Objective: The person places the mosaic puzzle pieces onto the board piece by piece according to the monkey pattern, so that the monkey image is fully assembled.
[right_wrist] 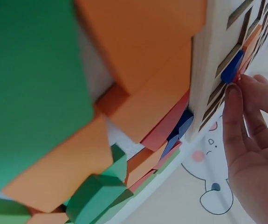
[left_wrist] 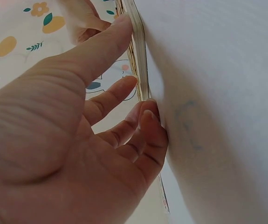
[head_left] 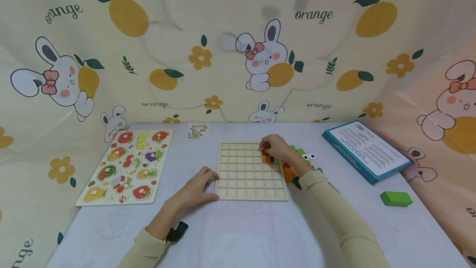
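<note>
The left hand (head_left: 197,186), spread wide, touches one gridded board (head_left: 245,181). The right hand (head_left: 276,146) pinches one red block (right_wrist: 237,76)

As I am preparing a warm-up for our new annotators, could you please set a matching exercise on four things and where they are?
Things:
1. Left hand
2. Right hand
3. Fruit board
4. Blue-edged box

Places:
A. Lying on the table's right side, printed text up
B. Touching the grid board's left edge
C. Lying on the table's left side
D. Fingertips at the coloured pieces on the grid board

Right pairs: 1-B, 2-D, 3-C, 4-A.
</note>
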Demonstrator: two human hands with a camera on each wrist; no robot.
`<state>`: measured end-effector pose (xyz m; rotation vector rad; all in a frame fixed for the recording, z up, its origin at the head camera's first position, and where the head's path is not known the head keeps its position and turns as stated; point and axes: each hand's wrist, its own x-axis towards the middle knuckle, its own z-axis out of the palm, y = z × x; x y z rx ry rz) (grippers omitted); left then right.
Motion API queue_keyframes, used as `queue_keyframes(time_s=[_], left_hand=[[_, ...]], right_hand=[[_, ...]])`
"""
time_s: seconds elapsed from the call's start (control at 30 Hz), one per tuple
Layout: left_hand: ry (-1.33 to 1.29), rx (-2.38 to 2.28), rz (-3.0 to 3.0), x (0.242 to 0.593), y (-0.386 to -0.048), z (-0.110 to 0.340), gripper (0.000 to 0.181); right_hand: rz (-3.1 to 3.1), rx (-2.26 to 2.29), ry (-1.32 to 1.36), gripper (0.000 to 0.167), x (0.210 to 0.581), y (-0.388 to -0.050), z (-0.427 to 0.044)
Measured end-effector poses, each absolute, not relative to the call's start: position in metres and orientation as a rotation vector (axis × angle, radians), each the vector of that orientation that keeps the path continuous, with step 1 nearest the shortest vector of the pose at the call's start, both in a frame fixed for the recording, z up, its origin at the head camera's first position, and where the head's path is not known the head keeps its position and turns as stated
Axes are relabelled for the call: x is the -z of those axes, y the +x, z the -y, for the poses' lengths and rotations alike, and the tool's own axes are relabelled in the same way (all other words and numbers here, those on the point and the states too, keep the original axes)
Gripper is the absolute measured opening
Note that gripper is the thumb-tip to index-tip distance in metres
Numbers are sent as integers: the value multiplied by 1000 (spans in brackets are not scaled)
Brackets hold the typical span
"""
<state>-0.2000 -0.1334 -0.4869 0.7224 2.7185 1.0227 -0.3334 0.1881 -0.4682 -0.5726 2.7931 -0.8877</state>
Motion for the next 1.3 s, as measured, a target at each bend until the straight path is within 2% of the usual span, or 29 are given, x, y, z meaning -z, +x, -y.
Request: queue_keyframes(time_s=[0.27,0.8,1.03,1.3], left_hand=[[734,-1025,-2719,487,-199,134,53],[733,-1009,-2729,488,-200,134,53],[744,-1003,-2736,487,-201,135,53],[746,-997,-2732,491,-201,136,53]], right_hand=[[-2759,1069,-633,11,469,-329,-206],[-2702,1003,-437,16,468,-295,-320],[-2745,1017,-379,20,471,-296,-322],[-2804,900,-331,23,477,-314,-303]])
